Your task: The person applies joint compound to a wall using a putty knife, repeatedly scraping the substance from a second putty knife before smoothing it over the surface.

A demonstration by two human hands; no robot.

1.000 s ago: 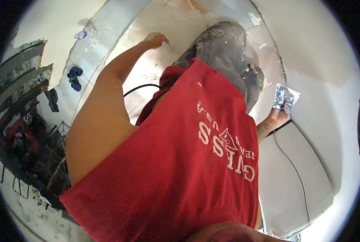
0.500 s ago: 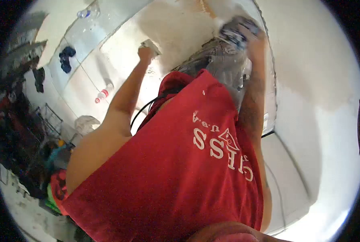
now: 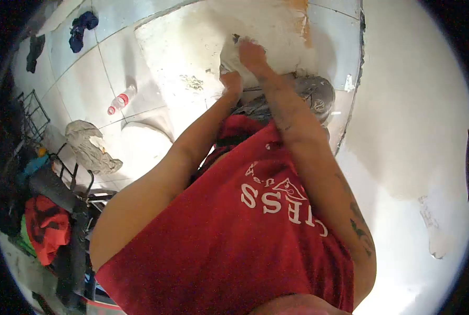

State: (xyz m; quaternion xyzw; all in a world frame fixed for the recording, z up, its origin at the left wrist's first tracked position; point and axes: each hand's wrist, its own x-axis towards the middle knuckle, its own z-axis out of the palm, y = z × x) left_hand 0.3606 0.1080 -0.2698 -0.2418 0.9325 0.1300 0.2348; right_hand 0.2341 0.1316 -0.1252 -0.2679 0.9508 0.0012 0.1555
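Observation:
My left hand (image 3: 231, 82) is closed over the worn white slab, beside a pale greyish piece (image 3: 229, 55) that reaches up toward my other hand. What that piece is I cannot make out. Just ahead and to the right, my right hand (image 3: 251, 54) is also closed, its fingertips hidden; a small dark bit shows by its knuckles. Both hands are close together at the near part of the white slab (image 3: 192, 42). Below them lies dark, crumpled, shiny material (image 3: 318, 97) with whitish marks, near my knees.
Left on the tiles are a clear bottle with a red label (image 3: 121, 101), a dark cloth (image 3: 82, 31) and a crumpled grey cloth (image 3: 92, 147). A black wire rack (image 3: 33, 111) and a red bag-like item (image 3: 48, 228) stand farther left. A pale wall (image 3: 408, 105) borders the right.
My right hand has swung left from the far right, where it held a dark patterned cloth. My left hand has moved right, toward it. The view has shifted.

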